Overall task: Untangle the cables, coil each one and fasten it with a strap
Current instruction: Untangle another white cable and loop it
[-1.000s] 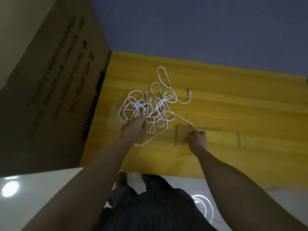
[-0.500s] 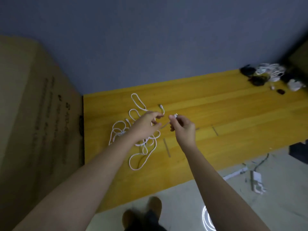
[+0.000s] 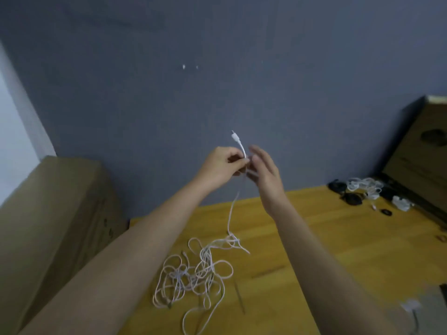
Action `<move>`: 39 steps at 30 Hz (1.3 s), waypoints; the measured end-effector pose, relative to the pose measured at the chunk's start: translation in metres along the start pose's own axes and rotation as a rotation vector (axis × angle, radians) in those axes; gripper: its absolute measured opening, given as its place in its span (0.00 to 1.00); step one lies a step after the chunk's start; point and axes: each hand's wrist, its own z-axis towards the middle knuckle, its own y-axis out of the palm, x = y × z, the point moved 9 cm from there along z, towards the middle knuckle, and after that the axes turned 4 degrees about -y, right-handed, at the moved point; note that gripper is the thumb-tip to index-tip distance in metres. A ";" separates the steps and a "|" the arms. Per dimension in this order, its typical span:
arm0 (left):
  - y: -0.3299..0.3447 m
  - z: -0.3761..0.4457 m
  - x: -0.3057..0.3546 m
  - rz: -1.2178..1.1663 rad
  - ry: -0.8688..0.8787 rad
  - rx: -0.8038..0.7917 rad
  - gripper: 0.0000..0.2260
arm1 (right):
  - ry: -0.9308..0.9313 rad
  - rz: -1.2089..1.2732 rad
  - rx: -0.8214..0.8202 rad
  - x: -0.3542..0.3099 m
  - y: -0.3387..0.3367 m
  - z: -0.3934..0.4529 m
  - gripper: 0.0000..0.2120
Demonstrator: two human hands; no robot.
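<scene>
The left hand (image 3: 222,169) is raised above the yellow wooden table (image 3: 338,257), its thumb and fingers pinching a white cable (image 3: 231,213) a little below the plug end (image 3: 235,136), which sticks up past the fingers. The right hand (image 3: 264,171) is just beside the left, fingers straight and relaxed; whether it touches the cable cannot be told. From the pinch the cable hangs down to a tangle of white cables (image 3: 193,274) lying on the table below the hands.

At the far right of the table sits a loose pile of white cables and dark small items (image 3: 362,192), well apart from the tangle. A cardboard box (image 3: 55,213) stands against the table's left edge; dark print on its side is too blurred to read. A second box (image 3: 420,151) stands at the table's far right corner. No container holds anything visible.
</scene>
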 end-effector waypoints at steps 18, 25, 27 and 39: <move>-0.178 0.010 0.077 0.554 0.394 0.448 0.19 | -0.361 -0.590 -0.067 -0.121 0.110 0.051 0.11; -0.172 0.013 0.037 0.437 0.279 0.127 0.12 | -0.223 -0.557 -0.093 -0.066 0.110 0.030 0.10; -0.171 0.004 0.015 0.390 0.240 0.160 0.12 | -0.112 -0.589 -0.069 -0.007 0.089 0.007 0.10; -0.144 -0.040 -0.054 -0.056 0.063 0.036 0.13 | 0.322 -0.477 0.139 0.158 0.048 -0.139 0.15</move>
